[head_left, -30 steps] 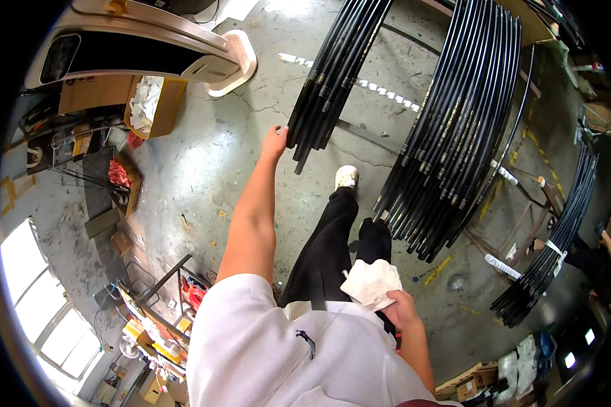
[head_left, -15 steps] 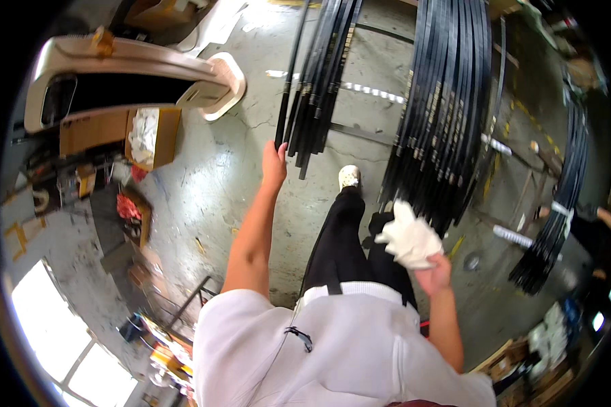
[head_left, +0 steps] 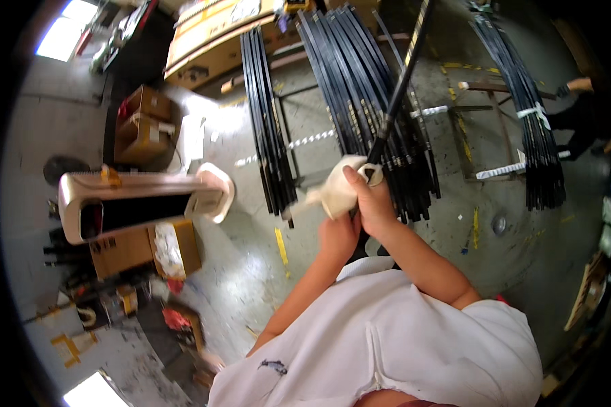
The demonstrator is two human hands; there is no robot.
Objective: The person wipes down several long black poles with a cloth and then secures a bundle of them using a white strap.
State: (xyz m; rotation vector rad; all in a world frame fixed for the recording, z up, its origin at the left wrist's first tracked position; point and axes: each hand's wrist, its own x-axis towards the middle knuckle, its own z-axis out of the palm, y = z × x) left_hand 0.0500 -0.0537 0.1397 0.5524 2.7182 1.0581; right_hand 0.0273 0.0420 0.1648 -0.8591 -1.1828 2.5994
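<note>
A long black rod slants up and away from my hands, over the stacked rods. A crumpled white cloth is wrapped around its near part. My right hand closes over the cloth and the rod, thumb on top. Lower down and just to the left, my left hand is closed at the rod's near end, its fingers partly hidden. Beyond lie a thick row of black rods and a thinner row of black rods on a low rack.
A tied bundle of black rods rests at right, near another person's hand. A pinkish-white upright appliance-like stand and an open cardboard box stand left. A long carton lies at the back.
My left hand has lifted a rod and swung it rightward in front of me. My right hand has brought the cloth up and left onto the rod. The view has shifted.
</note>
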